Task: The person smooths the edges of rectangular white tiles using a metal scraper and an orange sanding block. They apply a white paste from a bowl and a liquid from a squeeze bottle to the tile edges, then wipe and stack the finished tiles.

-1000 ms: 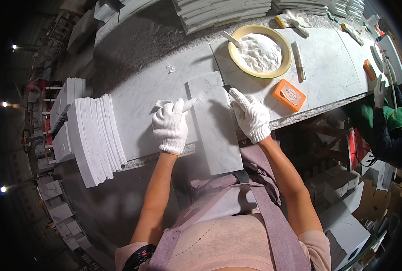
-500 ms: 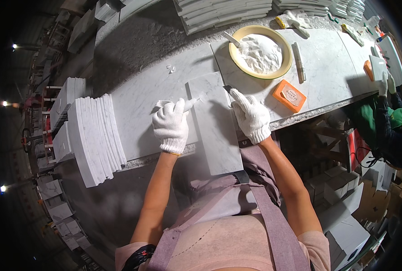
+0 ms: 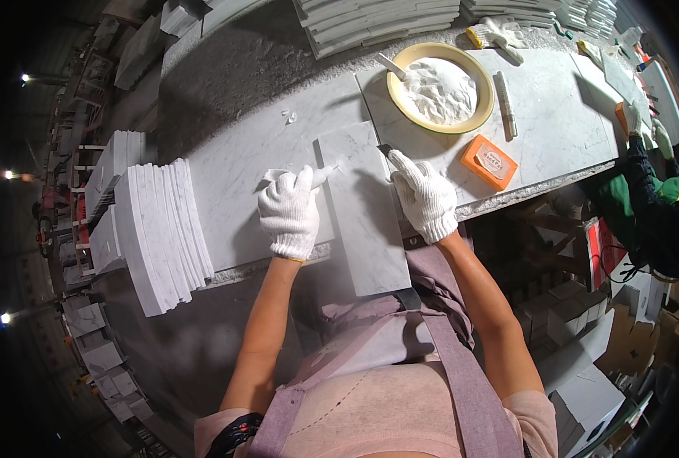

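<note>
The white-gloved left hand (image 3: 288,214) pinches a slim pale piece (image 3: 321,176) at a grey-veined rectangular stone slab (image 3: 366,217), the white-gloved right hand (image 3: 425,195) beside it, grip unclear.

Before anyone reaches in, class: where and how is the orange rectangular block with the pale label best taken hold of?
Probably by the middles of its two long sides, from above and the near side: the orange rectangular block lies flat near the front edge of the grey-white stone worktop, narrower across those sides, with the round cream bowl and slim white tube beyond it.
</note>
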